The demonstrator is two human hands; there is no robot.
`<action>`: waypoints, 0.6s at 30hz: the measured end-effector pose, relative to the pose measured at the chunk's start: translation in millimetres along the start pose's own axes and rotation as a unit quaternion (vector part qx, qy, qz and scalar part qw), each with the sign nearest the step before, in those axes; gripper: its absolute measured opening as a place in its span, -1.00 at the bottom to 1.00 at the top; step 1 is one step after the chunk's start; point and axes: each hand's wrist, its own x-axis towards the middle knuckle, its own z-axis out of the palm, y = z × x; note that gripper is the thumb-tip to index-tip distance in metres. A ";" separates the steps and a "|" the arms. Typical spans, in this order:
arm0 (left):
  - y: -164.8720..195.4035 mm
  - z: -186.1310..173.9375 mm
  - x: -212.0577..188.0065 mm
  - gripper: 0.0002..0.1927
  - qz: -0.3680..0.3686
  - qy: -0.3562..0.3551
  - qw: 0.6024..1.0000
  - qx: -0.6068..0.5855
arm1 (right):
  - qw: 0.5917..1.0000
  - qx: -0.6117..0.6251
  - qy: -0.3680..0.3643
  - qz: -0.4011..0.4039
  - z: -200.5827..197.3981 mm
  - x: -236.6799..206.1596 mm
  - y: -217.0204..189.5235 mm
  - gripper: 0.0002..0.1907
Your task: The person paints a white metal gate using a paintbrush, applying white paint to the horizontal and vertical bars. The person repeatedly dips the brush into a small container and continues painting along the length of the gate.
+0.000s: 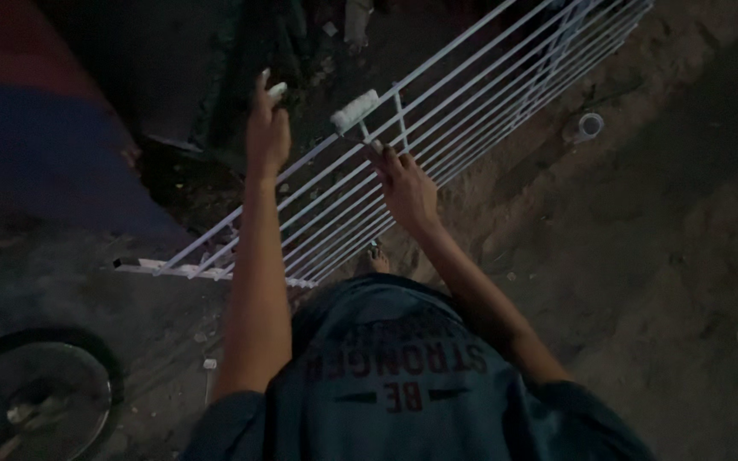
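A long white metal grille (pixel 471 94) of parallel bars lies slanted over the dirt ground, running from lower left to upper right. My right hand (pixel 405 189) grips the handle of a small paint roller (pixel 354 112), whose white sleeve rests on the upper bars. Up and to the left, my left hand (pixel 266 128) stretches out near the grille's top rail with something small and pale at its fingertips; what it is cannot be told. My foot (pixel 375 256) shows just under the grille's near edge.
A round dark metal pan (pixel 36 397) sits at the bottom left. A small pale ring-shaped container (pixel 589 125) lies on the dirt right of the grille. A dark red and blue surface (pixel 36 128) fills the upper left. Small debris dots the ground.
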 end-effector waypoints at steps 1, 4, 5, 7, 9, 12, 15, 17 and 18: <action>-2.4 -6.4 -3.4 -0.32 -0.005 0.002 1.000 -0.001 | 1.000 -0.017 -0.014 0.016 3.7 4.8 -1.8 -0.55; -7.7 -21.8 -12.6 -0.34 -0.038 0.004 0.993 -0.111 | 1.000 -0.008 0.002 -0.020 6.8 10.8 -5.7 -0.58; -8.7 -25.0 -14.0 -0.33 -0.053 0.004 0.992 -0.111 | 1.000 -0.013 -0.005 -0.013 5.3 9.5 -5.9 -0.58; -10.4 -29.6 -14.6 -0.31 -0.081 0.006 0.991 -0.111 | 1.000 -0.025 -0.017 0.000 0.0 2.7 -4.5 -0.57; -11.7 -30.9 -13.4 -0.34 -0.112 0.008 0.991 -0.078 | 1.000 -0.009 0.003 -0.026 -5.8 -8.4 -0.1 -0.60; -12.4 -27.9 -10.2 -0.35 -0.082 0.003 0.996 -0.035 | 0.999 -0.004 -0.033 0.008 -9.0 -28.0 11.8 -0.65; -10.7 -18.6 -10.5 -0.40 -0.029 0.016 0.999 0.018 | 0.999 0.009 -0.031 0.041 -5.5 -47.8 32.0 -0.66; -7.0 -10.1 -7.7 -0.47 -0.033 0.010 0.997 0.065 | 0.997 0.045 -0.003 0.056 -3.4 -56.6 52.3 -0.64; -5.1 -4.5 -6.1 -0.51 -0.056 -0.005 0.994 0.096 | 0.995 0.078 0.008 0.069 -2.6 -60.6 63.5 -0.61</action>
